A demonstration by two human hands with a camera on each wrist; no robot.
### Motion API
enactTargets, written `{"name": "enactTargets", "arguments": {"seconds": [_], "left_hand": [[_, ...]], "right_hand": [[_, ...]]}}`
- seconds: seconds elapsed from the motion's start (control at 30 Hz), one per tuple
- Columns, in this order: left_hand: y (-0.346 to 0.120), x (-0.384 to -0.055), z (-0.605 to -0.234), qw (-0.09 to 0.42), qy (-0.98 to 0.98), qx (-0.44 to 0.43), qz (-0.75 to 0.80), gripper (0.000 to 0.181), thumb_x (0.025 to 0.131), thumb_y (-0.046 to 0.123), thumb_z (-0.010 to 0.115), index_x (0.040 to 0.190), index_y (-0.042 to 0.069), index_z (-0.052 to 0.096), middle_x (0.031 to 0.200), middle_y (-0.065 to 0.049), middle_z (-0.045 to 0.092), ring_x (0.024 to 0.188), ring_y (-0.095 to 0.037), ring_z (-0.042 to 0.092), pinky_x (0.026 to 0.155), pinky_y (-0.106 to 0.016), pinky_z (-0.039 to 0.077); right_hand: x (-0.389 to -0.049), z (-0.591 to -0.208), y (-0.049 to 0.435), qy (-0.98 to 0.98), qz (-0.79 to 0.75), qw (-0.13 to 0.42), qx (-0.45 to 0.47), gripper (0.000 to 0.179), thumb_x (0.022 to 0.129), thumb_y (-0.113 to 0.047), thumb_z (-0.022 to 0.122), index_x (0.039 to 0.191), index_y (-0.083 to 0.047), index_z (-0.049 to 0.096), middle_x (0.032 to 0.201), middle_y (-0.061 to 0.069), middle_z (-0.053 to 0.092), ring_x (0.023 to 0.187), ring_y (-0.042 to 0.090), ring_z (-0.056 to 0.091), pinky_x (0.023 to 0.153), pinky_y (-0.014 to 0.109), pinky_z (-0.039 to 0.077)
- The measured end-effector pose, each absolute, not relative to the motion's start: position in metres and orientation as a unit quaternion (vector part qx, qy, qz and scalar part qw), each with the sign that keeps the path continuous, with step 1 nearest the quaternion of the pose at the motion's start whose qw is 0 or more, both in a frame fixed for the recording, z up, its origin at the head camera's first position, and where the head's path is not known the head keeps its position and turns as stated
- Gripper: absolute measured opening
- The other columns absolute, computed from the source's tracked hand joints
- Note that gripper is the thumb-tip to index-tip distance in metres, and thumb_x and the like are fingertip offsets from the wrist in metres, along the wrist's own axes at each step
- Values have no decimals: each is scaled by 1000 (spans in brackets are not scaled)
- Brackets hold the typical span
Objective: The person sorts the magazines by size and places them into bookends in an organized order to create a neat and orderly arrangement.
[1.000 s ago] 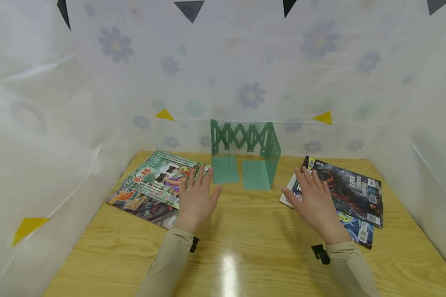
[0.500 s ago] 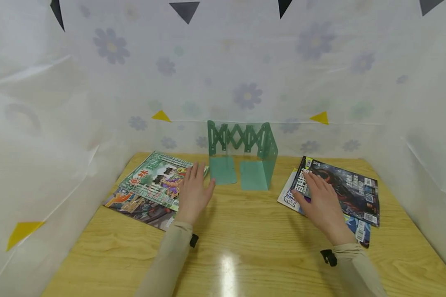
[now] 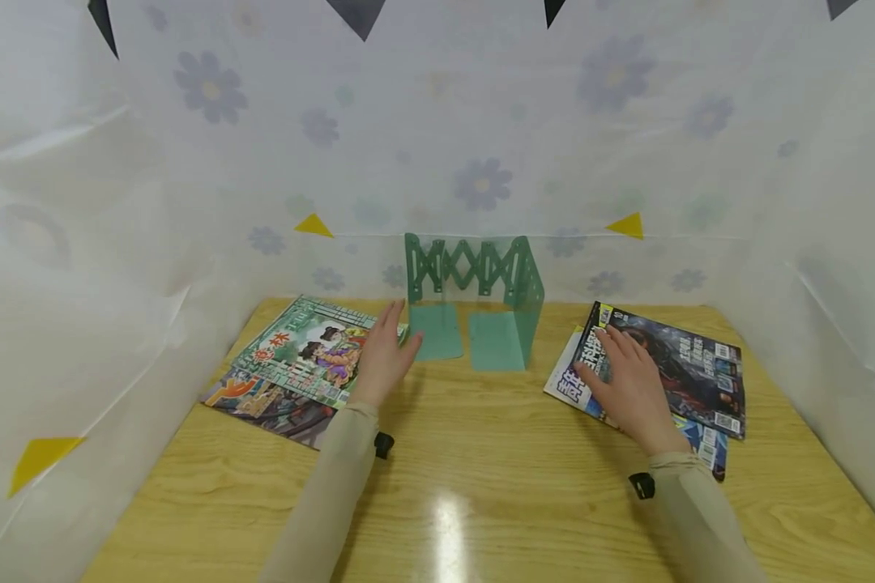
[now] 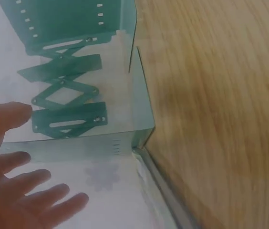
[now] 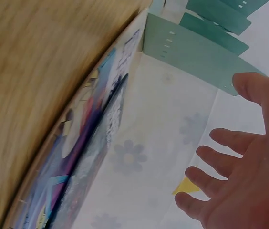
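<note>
A green expandable bookend (image 3: pixel 503 340) with a lattice back stands at the middle rear of the table. My left hand (image 3: pixel 382 360) is just left of it, fingers extended, over the right edge of a magazine with two cartoon figures (image 3: pixel 284 348); a darker magazine (image 3: pixel 277 409) lies partly beneath. On the right, my right hand (image 3: pixel 630 389) hovers with spread fingers over a dark-covered magazine (image 3: pixel 700 372), which overlaps a blue and white one (image 3: pixel 565 385). Both wrist views show the fingers holding nothing, with a gap between the right hand (image 5: pixel 249 162) and the magazines.
The wooden table (image 3: pixel 481 486) is enclosed by white flower-printed sheeting (image 3: pixel 481 121) at the back and both sides. Yellow triangles (image 3: pixel 313 226) and black triangles (image 3: pixel 357 16) are stuck on the sheeting.
My left hand has turned more edge-on beside the bookend. The right hand has shifted slightly right over the dark magazine, uncovering more of its title. The magazines and bookend stay put.
</note>
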State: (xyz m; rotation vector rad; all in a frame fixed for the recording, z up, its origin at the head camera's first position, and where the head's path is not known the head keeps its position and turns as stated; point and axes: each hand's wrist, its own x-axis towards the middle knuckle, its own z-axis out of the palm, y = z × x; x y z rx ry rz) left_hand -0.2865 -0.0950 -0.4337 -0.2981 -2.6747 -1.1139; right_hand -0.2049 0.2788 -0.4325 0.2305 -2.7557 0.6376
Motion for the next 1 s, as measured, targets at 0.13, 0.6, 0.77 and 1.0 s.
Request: {"name": "enactTargets", "arguments": {"seconds": [0.13, 0.6, 0.77, 1.0], "left_hand": [[-93, -296, -440, 115, -895, -119, -413, 65, 100, 31, 59, 156, 16, 29, 157, -10, 30, 138, -34, 36, 107, -55, 37], [-96, -307, -459, 117, -827, -151, -528, 56, 104, 11, 52, 155, 18, 32, 151, -12, 41, 127, -32, 51, 95, -40, 52], [-98, -310, -460, 122, -820, -152, -538, 57, 103, 14, 55, 155, 18, 32, 151, -13, 42, 128, -30, 51, 95, -42, 52], [-93, -307, -459, 124, -823, -129, -539, 54, 104, 13, 52, 154, 20, 35, 150, -8, 43, 127, -29, 52, 95, -46, 52]], "right_hand": [[-208, -437, 285, -962, 223, 142, 73, 72, 99, -40, 60, 151, 2, 34, 153, 29, 27, 139, 51, 20, 109, 70, 16], [-207, -448, 301, -965, 219, 126, 64, 70, 96, -31, 66, 149, 4, 36, 152, 29, 28, 136, 55, 23, 103, 74, 20], [-207, -451, 306, -966, 219, 120, 61, 70, 96, -31, 67, 149, 3, 37, 152, 29, 28, 135, 56, 24, 102, 75, 21], [-202, -450, 320, -972, 201, 111, 54, 67, 97, -33, 64, 149, 1, 38, 153, 29, 28, 133, 55, 28, 99, 75, 27]]}}
